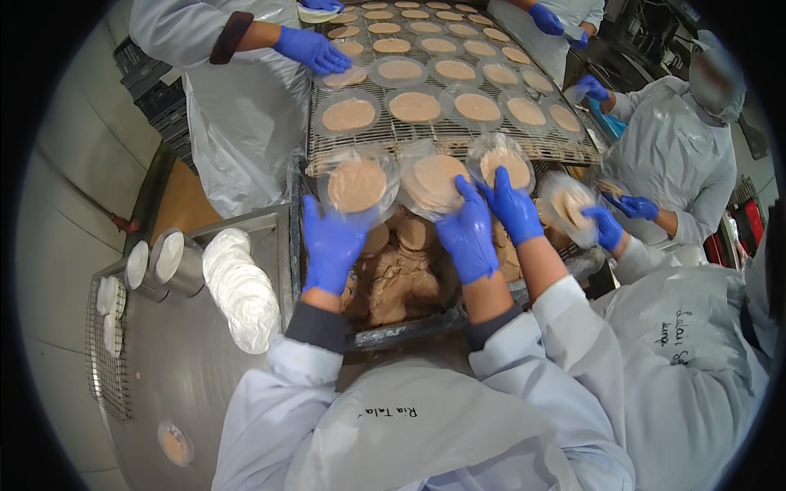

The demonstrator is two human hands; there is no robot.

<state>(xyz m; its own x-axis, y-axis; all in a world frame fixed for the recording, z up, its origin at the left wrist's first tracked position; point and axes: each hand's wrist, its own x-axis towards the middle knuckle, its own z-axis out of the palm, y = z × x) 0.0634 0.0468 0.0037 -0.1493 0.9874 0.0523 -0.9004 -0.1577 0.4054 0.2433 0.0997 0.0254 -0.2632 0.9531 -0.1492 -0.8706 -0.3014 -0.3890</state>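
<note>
My left hand (334,250), in a blue glove and blurred, holds the edge of a clear round film bearing a flat, pale-brown patty (357,185). Beside it my right hand (469,237), gloved alike, grips a small stack of patties (435,182) with clear film, thumb on the top one. Both patties are above the near end of a wire mesh conveyor (385,131). Below my hands lies a dark bin (393,334) full of brown meat paste (401,282) with several loose patties. How the fingers sit beneath the films is hidden.
A co-worker's hand (516,204) holds a filmed patty close to my right hand. Other gloved co-workers stand along both conveyor sides. On the steel table (176,352) at left lie a row of white discs (241,286), metal cylinders (176,258), a wire rack (106,360) and one filmed patty (174,443).
</note>
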